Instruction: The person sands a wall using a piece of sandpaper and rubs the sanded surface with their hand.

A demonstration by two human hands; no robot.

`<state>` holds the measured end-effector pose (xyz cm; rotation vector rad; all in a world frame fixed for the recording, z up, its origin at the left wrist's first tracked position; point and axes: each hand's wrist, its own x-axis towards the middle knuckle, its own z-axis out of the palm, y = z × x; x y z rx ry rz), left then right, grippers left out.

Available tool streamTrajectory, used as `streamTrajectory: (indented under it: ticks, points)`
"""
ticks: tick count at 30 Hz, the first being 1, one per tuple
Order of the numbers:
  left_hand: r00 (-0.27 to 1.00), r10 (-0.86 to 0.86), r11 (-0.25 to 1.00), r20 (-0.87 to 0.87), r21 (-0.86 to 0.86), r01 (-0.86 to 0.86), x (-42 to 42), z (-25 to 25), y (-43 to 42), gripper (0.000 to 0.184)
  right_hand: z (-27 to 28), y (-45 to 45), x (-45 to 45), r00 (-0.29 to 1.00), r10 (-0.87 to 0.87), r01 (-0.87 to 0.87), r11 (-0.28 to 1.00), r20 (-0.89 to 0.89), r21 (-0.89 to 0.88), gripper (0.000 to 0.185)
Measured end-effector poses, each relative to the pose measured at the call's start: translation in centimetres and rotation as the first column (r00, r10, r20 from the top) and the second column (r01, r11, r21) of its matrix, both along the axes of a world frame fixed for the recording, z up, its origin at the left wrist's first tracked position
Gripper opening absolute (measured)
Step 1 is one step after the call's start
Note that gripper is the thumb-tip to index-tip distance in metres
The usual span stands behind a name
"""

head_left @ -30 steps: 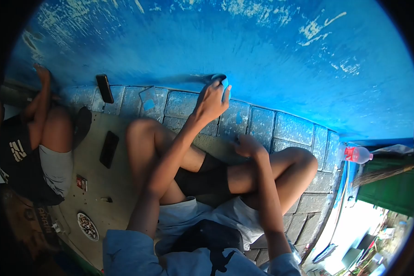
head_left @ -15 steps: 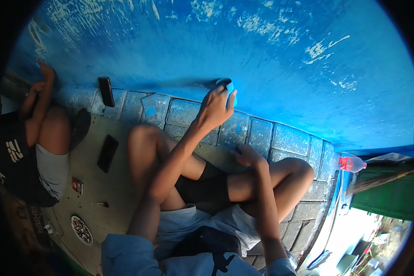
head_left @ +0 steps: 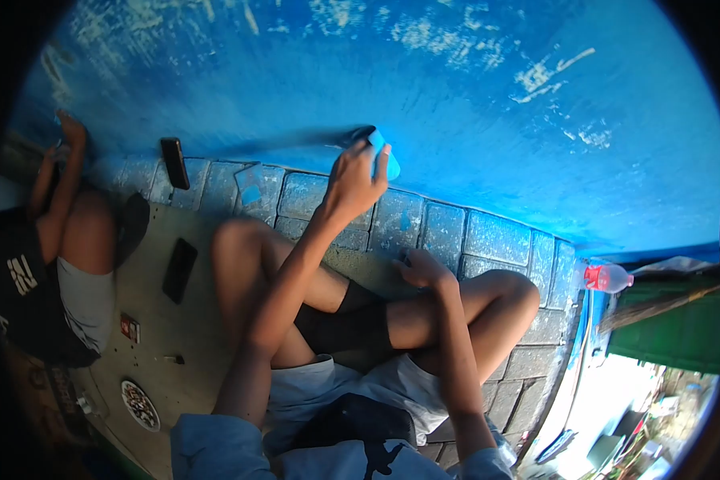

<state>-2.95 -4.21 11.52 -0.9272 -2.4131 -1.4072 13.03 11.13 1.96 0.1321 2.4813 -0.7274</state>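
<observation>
My left hand (head_left: 357,176) is raised to the blue painted wall (head_left: 296,96). Its fingers are closed on a folded light-blue sheet (head_left: 387,162), dark on one side like sandpaper, pressed at the wall's lower part. Low over my crossed legs, my right hand (head_left: 426,270) has its fingers curled. A small dark thing shows at those fingertips, too unclear to name.
Grey paving bricks (head_left: 498,242) run along the wall's foot. To the left lie a phone (head_left: 175,163), another dark phone (head_left: 180,270) and a plate (head_left: 141,406) of small bits. Another person (head_left: 84,288) sits there. A plastic bottle (head_left: 608,278) and a broom (head_left: 656,310) are at right.
My left hand has slid a little to the left along the wall with the sheet. The whole view has shifted slightly; my right hand stays over my legs.
</observation>
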Motion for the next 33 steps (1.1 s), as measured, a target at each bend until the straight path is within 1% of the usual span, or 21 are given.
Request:
streamTrajectory:
  ticks: [3, 4, 6, 7, 8, 9, 10, 11, 12, 13, 15, 17, 20, 22, 23, 26, 27, 29, 30, 31, 33]
  points:
    - [0.992, 0.012, 0.999, -0.122, 0.048, -0.006, 0.0, -1.6, 0.3, 0.021, 1.4, -0.5, -0.5, 0.997, -0.074, 0.075, 0.997, 0.011, -0.036, 0.039]
    - [0.996, 0.005, 1.0, -0.088, -0.026, -0.007, 0.0, -2.6, 0.4, 0.021, 1.3, -0.2, -0.8, 0.997, -0.08, 0.08, 0.996, 0.008, -0.037, 0.039]
    - [0.995, -0.009, 0.999, -0.095, -0.043, 0.005, -0.3, -4.5, 0.4, 0.02, 1.2, 0.5, -1.3, 0.982, -0.134, 0.101, 0.966, -0.13, -0.236, 0.04]
    - [0.995, -0.023, 0.998, -0.097, -0.061, 0.017, -0.3, -4.7, 0.2, 0.02, 2.5, 0.3, -1.5, 0.984, -0.128, 0.095, 0.968, -0.127, -0.234, 0.04]
    - [0.994, -0.045, 0.999, -0.096, -0.033, 0.042, -0.5, -4.8, 0.1, 0.02, 3.9, 0.3, -1.5, 0.911, -0.405, 0.296, 0.773, -0.077, -0.561, 0.044]
    - [0.995, -0.045, 0.998, -0.092, -0.035, 0.042, -0.5, -4.5, 0.1, 0.02, 5.2, 0.2, -1.5, 0.777, -0.626, 0.42, 0.43, 0.072, -0.799, 0.048]
    - [0.996, -0.05, 0.998, -0.079, -0.047, 0.047, -0.5, -4.3, 0.1, 0.02, 5.9, 0.7, -1.4, 0.772, -0.631, 0.425, 0.422, 0.078, -0.801, 0.048]
    - [0.996, -0.059, 0.997, -0.066, -0.061, 0.055, -0.5, -4.0, 0.1, 0.02, 6.4, 1.8, -1.0, 0.741, -0.621, 0.346, 0.027, 0.255, -0.938, 0.054]
    - [0.993, -0.064, 0.995, -0.104, -0.082, 0.056, -0.4, -4.1, 0.1, 0.021, 6.9, 2.3, -0.7, 0.733, -0.542, 0.224, -0.379, 0.411, -0.898, 0.061]
    - [0.992, -0.075, 0.994, -0.103, -0.085, 0.066, -0.5, -4.1, 0.1, 0.021, 7.2, 2.3, -0.4, 0.727, -0.548, 0.22, -0.384, 0.414, -0.897, 0.061]
    - [0.99, -0.077, 0.995, -0.121, -0.075, 0.068, -0.5, -4.2, 0.1, 0.02, 7.7, 2.4, 0.2, 0.69, -0.57, 0.126, -0.513, 0.446, -0.849, 0.071]
    - [0.988, -0.075, 0.997, -0.137, -0.037, 0.071, -0.4, -4.2, 0.2, 0.02, 8.0, 2.3, 0.3, 0.654, -0.586, 0.147, -0.523, 0.479, -0.84, 0.076]
    - [0.995, -0.05, 0.998, -0.085, -0.037, 0.047, -0.3, -4.4, 0.1, 0.022, 8.0, 2.1, 0.2, 0.694, -0.554, 0.156, -0.507, 0.459, -0.848, 0.079]
    - [0.993, -0.053, 0.998, -0.106, -0.031, 0.05, -0.4, -4.6, 0.1, 0.021, 7.6, 2.3, 0.2, 0.768, -0.507, 0.2, -0.389, 0.39, -0.899, 0.079]
    - [0.989, -0.064, 0.998, -0.135, -0.02, 0.062, -0.4, -4.8, 0.1, 0.021, 7.3, 2.2, 0.2, 0.768, -0.498, 0.214, -0.393, 0.402, -0.894, 0.079]
    - [0.995, -0.049, 0.999, -0.092, -0.015, 0.047, -0.3, -4.7, 0.1, 0.02, 7.2, 1.6, 0.0, 0.794, -0.431, 0.432, -0.098, 0.429, -0.897, 0.074]
    - [0.993, -0.046, 0.999, -0.105, -0.011, 0.046, -0.3, -4.9, 0.2, 0.019, 6.8, 1.4, -0.2, 0.79, -0.426, 0.444, -0.101, 0.442, -0.891, 0.074]
    - [0.995, -0.051, 0.999, -0.09, -0.018, 0.05, -0.4, -5.2, 0.1, 0.02, 5.9, 0.9, -0.6, 0.779, -0.389, 0.586, 0.169, 0.492, -0.793, 0.074]
    - [0.994, -0.035, 0.999, -0.1, -0.019, 0.033, -0.4, -5.2, 0.2, 0.021, 5.9, 0.3, -0.8, 0.769, -0.379, 0.622, 0.258, 0.514, -0.739, 0.076]
    - [0.994, -0.019, 1.0, -0.111, -0.019, 0.017, -0.4, -5.1, 0.2, 0.023, 5.3, 0.1, -1.0, 0.765, -0.379, 0.627, 0.257, 0.52, -0.735, 0.076]
    - [0.995, -0.031, 0.999, -0.093, -0.021, 0.029, -0.5, -5.2, 0.2, 0.023, 4.1, -0.3, -1.2, 0.776, -0.36, 0.63, 0.425, 0.517, -0.65, 0.081]
